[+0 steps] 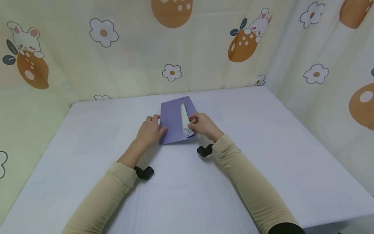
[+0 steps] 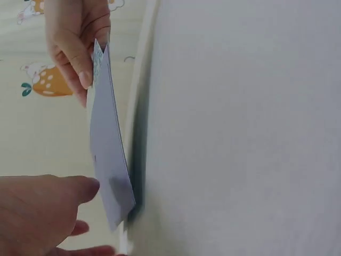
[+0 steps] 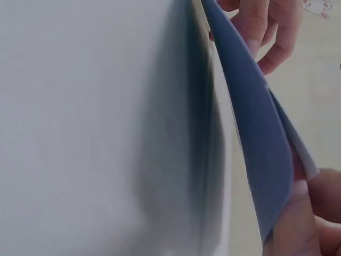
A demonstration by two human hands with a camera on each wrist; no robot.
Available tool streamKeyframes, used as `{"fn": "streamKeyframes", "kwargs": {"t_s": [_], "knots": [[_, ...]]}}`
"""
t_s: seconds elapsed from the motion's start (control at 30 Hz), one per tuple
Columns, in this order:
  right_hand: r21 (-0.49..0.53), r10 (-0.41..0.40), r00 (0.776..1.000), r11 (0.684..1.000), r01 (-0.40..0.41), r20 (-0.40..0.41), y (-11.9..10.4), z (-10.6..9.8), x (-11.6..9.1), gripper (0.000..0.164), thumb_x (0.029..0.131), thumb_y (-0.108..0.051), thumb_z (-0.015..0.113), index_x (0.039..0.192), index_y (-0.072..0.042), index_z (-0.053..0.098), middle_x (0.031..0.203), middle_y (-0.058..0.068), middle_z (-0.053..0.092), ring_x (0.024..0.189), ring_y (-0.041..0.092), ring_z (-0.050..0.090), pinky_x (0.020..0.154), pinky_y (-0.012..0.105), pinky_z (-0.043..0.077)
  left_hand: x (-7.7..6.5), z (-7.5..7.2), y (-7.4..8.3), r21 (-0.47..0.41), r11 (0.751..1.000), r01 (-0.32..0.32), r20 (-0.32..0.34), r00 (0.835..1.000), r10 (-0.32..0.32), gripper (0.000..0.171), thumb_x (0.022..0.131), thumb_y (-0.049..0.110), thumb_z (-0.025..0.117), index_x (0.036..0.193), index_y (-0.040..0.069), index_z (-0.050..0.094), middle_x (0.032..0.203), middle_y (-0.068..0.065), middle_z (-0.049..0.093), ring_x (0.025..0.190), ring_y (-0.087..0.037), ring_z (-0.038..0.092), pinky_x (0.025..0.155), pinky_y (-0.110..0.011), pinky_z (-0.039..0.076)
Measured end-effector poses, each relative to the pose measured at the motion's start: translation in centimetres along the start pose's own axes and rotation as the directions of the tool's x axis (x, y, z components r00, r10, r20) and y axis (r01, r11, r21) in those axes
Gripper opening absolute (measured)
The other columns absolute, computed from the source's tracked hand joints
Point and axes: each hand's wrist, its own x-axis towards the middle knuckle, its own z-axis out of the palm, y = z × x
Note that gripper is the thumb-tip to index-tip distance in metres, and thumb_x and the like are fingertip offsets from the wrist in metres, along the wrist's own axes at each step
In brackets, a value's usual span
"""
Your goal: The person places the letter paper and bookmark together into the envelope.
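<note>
A purple card (image 1: 171,120) lies on the white table, its right part folded up as a flap. Along that fold a narrow white strip (image 1: 185,117) shows, with a silvery speckled patch (image 1: 188,132) at its near end. My right hand (image 1: 204,125) pinches the flap near its lower right corner between thumb and fingers. In the right wrist view the thumb sits between the flap and the bowed card (image 3: 256,122). My left hand (image 1: 149,131) rests at the card's left edge with relaxed fingers, the thumb reaching over it.
A white cloth covers the table (image 1: 87,136). A cream curtain (image 1: 131,65) printed with flowers and rabbits hangs behind it and along the sides. Black straps with small mounts (image 1: 146,173) sit at both wrists, close over the tabletop.
</note>
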Motion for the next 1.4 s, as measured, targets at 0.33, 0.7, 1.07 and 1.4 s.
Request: {"fn": "streamKeyframes", "kwargs": {"t_s": [0.33,0.7,1.07,1.4], "knots": [[0.237,0.085,0.992,0.97,-0.062,-0.091,1.1,0.5,0.7,0.045,0.086,-0.003,0.057,0.129,-0.002,0.042,0.092,0.005,0.051,0.072,0.01,0.052,0.059,0.018,0.047,0.6,-0.2,0.0,-0.066,0.996,-0.066,0.171,0.982,0.076,0.092,0.073,0.055,0.066,0.133,-0.006,0.033,0.119,-0.024,0.05,0.109,-0.032,0.05,0.092,-0.043,0.04],[0.037,0.111,0.989,0.994,-0.108,-0.101,1.5,0.7,0.4,0.048,0.081,-0.009,0.062,0.127,-0.001,0.048,0.09,0.01,0.067,0.058,0.008,0.061,0.075,0.025,0.048,0.3,0.0,0.5,-0.055,0.998,-0.027,0.138,0.99,0.034,0.073,0.066,0.049,0.074,0.11,-0.006,0.055,0.1,-0.018,0.062,0.09,-0.027,0.057,0.079,-0.04,0.046],[0.018,0.11,0.992,0.994,-0.109,-0.057,2.2,1.1,1.1,0.051,0.084,-0.008,0.06,0.131,0.001,0.041,0.097,0.014,0.067,0.057,0.006,0.059,0.075,0.023,0.047,-0.1,0.4,0.6,-0.046,0.999,0.021,0.1,0.995,-0.016,0.069,0.063,0.048,0.077,0.103,-0.006,0.058,0.097,-0.018,0.063,0.083,-0.025,0.057,0.075,-0.04,0.046],[0.062,0.119,0.991,0.991,-0.116,-0.06,2.5,0.3,1.0,0.055,0.086,-0.006,0.057,0.134,0.004,0.034,0.096,0.011,0.061,0.057,0.006,0.059,0.09,0.032,0.044,0.0,0.9,-0.2,-0.084,0.995,0.06,0.05,0.997,-0.056,0.049,0.074,0.037,0.072,0.104,0.0,0.062,0.092,-0.009,0.064,0.084,-0.022,0.058,0.076,-0.036,0.046]]}}
